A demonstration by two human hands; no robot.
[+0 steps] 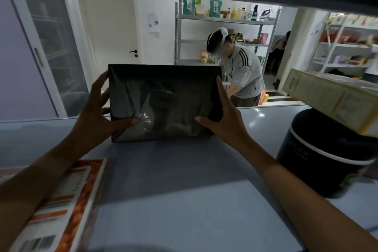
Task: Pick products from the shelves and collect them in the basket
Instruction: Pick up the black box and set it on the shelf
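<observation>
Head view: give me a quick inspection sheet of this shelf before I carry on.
Surface: grey shelf, another shelf close overhead.
Job's things: black box, shrink-wrapped, upright on the shelf; basket not in view.
Clutter: orange box lying flat at left; black cooker at right, cream box tilted above it.
Grippers: left hand and right hand grip the black box by its sides.
Cables: nothing seen.
Surroundings: person bent over at stocked racks beyond.
</observation>
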